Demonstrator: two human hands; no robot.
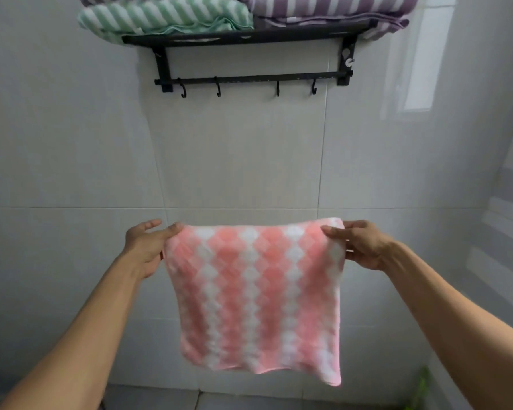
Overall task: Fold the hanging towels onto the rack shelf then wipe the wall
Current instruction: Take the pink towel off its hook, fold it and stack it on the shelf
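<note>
A pink and white striped towel [258, 294] hangs flat in front of me, below the rack. My left hand [147, 247] pinches its top left corner and my right hand [359, 244] pinches its top right corner, stretching the upper edge level. Above, the black wall rack [249, 38] carries a folded green striped towel [163, 17] on the left of its shelf and a folded purple striped towel [332, 8] on the right. The rail under the shelf [249, 79] is bare, with several empty hooks.
Pale grey wall tiles [71, 143] fill the view behind the towel. A side wall [486, 173] closes in on the right with a bright window reflection. A bit of green plant [421, 386] shows at the bottom right.
</note>
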